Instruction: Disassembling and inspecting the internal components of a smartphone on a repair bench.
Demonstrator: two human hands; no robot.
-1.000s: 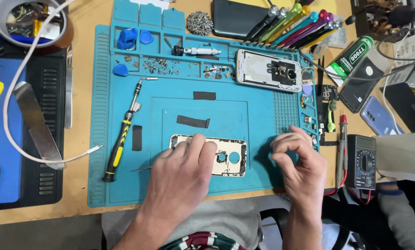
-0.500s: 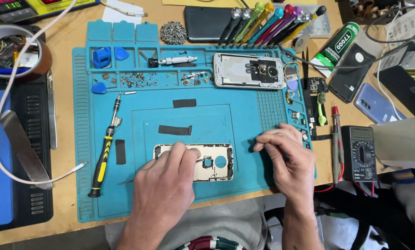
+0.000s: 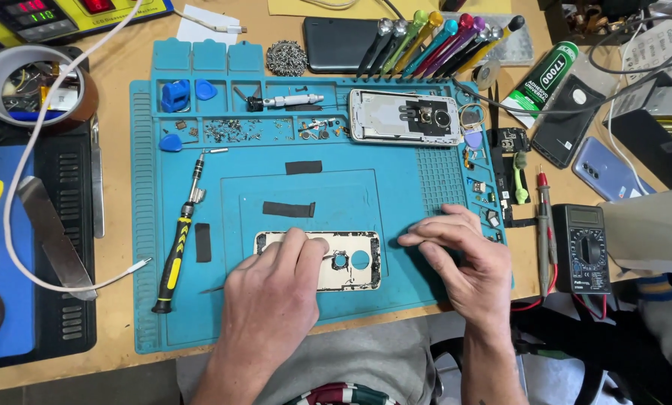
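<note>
A cream phone back cover (image 3: 354,261) with round camera holes lies on the blue work mat (image 3: 396,195). My left hand (image 3: 272,300) rests on its left half and grips a thin metal tool, whose tip touches the cover near the holes. The tool's tail (image 3: 210,289) sticks out to the left of the hand. My right hand (image 3: 463,266) lies on the mat just right of the cover. Its fingertips are pinched together and pressed down, and nothing shows between them.
A yellow-black screwdriver (image 3: 177,251), black tape strips (image 3: 288,209), an opened phone body (image 3: 405,118) and loose screws (image 3: 231,131) lie on the mat. A multimeter (image 3: 582,247) with probes sits at the right, coloured tools (image 3: 441,34) at the back, a tape roll (image 3: 28,82) at the left.
My right hand has slid right, off the cover's end and onto the bare mat. My left hand stays on the cover. The view has shifted slightly.
</note>
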